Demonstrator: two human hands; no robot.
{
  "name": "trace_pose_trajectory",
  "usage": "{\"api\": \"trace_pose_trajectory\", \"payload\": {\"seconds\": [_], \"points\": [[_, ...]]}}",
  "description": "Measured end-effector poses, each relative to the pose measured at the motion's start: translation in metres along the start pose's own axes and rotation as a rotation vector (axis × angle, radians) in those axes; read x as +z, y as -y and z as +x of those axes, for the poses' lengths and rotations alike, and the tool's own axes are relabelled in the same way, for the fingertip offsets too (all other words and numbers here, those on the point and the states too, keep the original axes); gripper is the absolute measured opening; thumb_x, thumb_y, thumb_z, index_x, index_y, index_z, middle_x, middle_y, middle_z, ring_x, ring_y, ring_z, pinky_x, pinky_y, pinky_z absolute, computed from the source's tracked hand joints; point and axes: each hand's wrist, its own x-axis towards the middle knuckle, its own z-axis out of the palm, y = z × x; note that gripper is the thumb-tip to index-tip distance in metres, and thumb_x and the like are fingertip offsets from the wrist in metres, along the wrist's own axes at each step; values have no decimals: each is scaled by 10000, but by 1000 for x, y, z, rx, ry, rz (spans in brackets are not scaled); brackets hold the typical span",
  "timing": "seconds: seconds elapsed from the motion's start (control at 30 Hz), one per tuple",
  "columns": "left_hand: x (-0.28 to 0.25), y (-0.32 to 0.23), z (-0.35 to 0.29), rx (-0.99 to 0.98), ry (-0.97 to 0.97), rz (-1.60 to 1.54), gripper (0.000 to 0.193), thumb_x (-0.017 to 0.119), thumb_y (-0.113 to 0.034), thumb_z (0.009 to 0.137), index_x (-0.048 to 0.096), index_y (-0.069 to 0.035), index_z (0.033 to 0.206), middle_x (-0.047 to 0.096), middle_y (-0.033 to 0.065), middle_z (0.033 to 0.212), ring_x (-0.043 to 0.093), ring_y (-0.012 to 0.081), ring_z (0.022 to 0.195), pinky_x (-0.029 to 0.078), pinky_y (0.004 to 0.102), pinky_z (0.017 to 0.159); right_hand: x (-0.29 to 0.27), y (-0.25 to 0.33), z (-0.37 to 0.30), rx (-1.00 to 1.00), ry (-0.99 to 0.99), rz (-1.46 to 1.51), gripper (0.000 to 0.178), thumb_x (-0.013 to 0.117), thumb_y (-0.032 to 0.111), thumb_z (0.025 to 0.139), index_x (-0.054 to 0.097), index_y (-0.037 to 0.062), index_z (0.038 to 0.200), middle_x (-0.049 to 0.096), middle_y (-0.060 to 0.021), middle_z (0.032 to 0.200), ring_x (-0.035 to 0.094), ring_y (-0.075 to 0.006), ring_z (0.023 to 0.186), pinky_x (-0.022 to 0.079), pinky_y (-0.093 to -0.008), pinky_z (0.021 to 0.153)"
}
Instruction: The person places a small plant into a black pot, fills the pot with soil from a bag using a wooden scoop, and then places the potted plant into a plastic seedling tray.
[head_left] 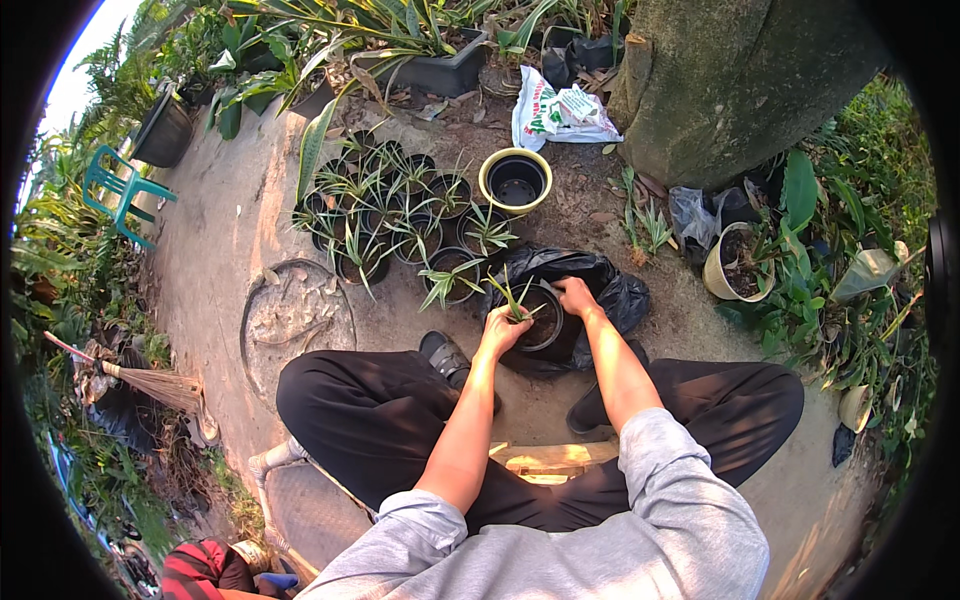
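Between my knees stands a black plant pot (pixel 541 338) with dark soil in it. My left hand (pixel 506 328) is closed on a small green plant (pixel 512 298) with narrow leaves, held at the pot's left side. My right hand (pixel 576 297) is at the far right of the pot's rim, fingers curled in. A small greyish edge shows by its fingertips, too small to name. A crumpled black plastic bag (pixel 622 297) lies open around and behind the pot. Just beyond, to the left, several small black pots with spiky seedlings (pixel 400 215) stand close together.
A cream-rimmed pot (pixel 515 205) and a white printed sack (pixel 565 112) lie beyond, near a tree trunk (pixel 740 80). A round cover (pixel 297 325) is at left, with a broom (pixel 165 386) and green chair (pixel 128 195) farther out. Plants line both sides.
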Motion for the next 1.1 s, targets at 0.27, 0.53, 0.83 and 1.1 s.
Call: {"api": "trace_pose_trajectory", "payload": {"seconds": [0.27, 0.53, 0.83, 1.1], "points": [[-3, -3, -2, -36, -4, 27, 197, 761, -149, 753, 689, -25, 888, 694, 63, 754, 634, 140, 701, 506, 308, 698, -57, 9, -43, 132, 74, 39, 314, 711, 74, 824, 697, 39, 1136, 672, -142, 1087, 645, -308, 1060, 501, -385, 914], [-1, -3, 2, 29, -93, 114, 217, 743, -177, 714, 688, -14, 845, 700, 115, 759, 680, 216, 727, 514, 344, 720, -116, 23, -73, 215, 92, 59, 359, 731, 53, 789, 691, 46, 1146, 694, -129, 1109, 663, -286, 1038, 509, -379, 899], [-4, 10, 13, 64, -115, 102, 198, 731, -155, 693, 700, -29, 843, 710, 114, 787, 692, 219, 764, 520, 348, 738, -142, 46, -71, 111, 388, -34, 357, 739, 42, 759, 717, 53, 1116, 723, -131, 1075, 684, -243, 994, 525, -370, 860], [-5, 0, 15, -45, -100, 107, 270, 772, -173, 729, 722, -12, 940, 733, 116, 806, 708, 193, 768, 528, 335, 746, -131, 91, -70, 226, 619, -250, 372, 746, 79, 766, 715, 64, 1136, 732, -116, 1054, 691, -226, 989, 541, -363, 858]]}}
